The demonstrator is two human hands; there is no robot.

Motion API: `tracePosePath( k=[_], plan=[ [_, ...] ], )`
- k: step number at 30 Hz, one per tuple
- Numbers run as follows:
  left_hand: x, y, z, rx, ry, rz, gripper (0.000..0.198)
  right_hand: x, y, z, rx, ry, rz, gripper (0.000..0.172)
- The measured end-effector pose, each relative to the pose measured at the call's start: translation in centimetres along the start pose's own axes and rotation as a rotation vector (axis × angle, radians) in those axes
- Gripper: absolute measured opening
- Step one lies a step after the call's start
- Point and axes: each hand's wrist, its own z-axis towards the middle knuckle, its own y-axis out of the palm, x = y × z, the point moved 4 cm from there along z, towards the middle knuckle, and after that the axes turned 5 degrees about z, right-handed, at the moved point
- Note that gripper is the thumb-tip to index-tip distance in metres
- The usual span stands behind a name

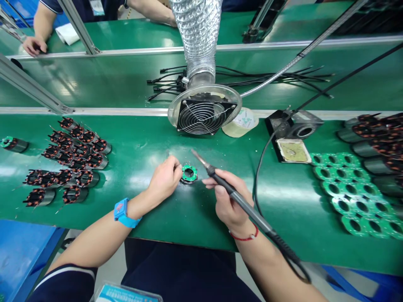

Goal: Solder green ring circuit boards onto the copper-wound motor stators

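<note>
A motor stator topped with a round green circuit board stands on the green bench in front of me. My left hand is closed at its left side, the fingertips against or very near the board; whatever they pinch is hidden. In my right hand is a soldering iron, gripped like a pen. Its tip points up and left, above and beyond the board, apart from it. The iron's black cord loops below my right wrist and runs up to the right.
Copper-wound stators stand in rows at left, more stators at right. Round green circuit boards lie near an iron stand with a sponge. A fume extractor fan hangs ahead, by a tape roll. A co-worker's hand rests opposite.
</note>
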Motion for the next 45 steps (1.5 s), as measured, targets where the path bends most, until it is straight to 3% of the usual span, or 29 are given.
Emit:
tracePosePath(
  k=[6,9,11,16,18,22,30,45],
  plan=[
    [0.3,-0.1,0.0,0.002,-0.012,-0.011,0.011,0.7,2.2,0.9,-0.148,0.137,-0.204,0.039],
    [0.3,-0.3,0.0,0.003,-0.011,-0.033,0.011,1.0,3.2,0.9,-0.225,0.135,-0.243,0.052],
    [0.0,-0.5,0.2,-0.021,-0.014,-0.067,0.012,1.2,3.6,0.8,-0.250,0.118,-0.246,0.050],
    [-1.6,-0.8,0.4,-0.197,-0.091,-0.395,0.002,1.5,4.0,0.6,-0.400,0.129,-0.114,0.051],
    [-2.1,-0.8,0.5,-0.230,-0.097,-0.529,0.006,1.2,3.9,0.6,-0.439,0.102,-0.085,0.051],
    [-2.3,-0.5,0.6,-0.277,-0.053,-0.546,0.010,0.4,2.9,0.6,-0.330,0.003,-0.106,0.046],
    [-2.5,-0.4,0.7,-0.240,-0.057,-0.516,0.015,-0.5,0.2,0.0,-0.059,-0.094,-0.025,0.026],
    [-0.7,-1.6,0.0,-0.080,0.105,-0.178,0.010,-1.3,0.2,0.1,-0.098,-0.184,-0.003,0.017]
  ],
)
